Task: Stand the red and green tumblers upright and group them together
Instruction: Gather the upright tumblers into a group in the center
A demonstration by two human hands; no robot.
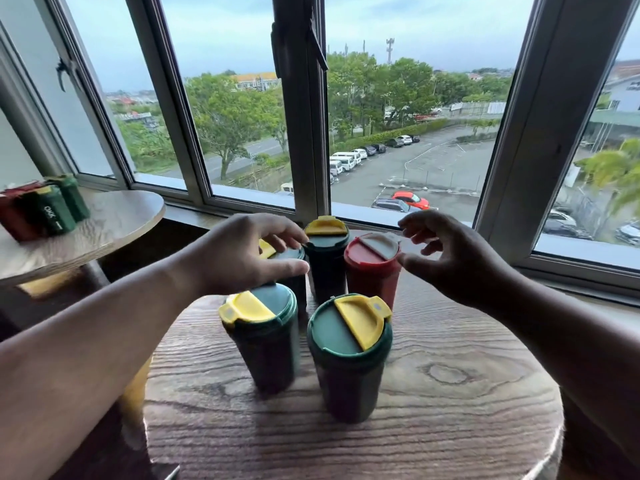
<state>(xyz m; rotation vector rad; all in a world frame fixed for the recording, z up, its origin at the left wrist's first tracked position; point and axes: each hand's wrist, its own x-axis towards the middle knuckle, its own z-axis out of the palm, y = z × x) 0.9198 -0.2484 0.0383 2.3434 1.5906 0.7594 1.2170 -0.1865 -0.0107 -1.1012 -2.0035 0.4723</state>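
Five tumblers stand upright, close together on a round wooden table (450,393). Two green ones with yellow flaps are at the front, front-left (263,344) and front-right (349,362). Behind them stand a back-middle green tumbler (325,258) and a red tumbler (372,271) with a pale flap. My left hand (242,254) curls over the lid of the back-left green tumbler (289,254), thumb in front and fingers behind, hiding most of it. My right hand (450,258) hovers beside the red tumbler, fingers loosely spread, thumb tip at the lid's rim.
A second wooden table (114,220) at the left carries several more green and red tumblers (52,209). A window frame (304,133) and sill run right behind the group. Bare wood lies in front of the tumblers.
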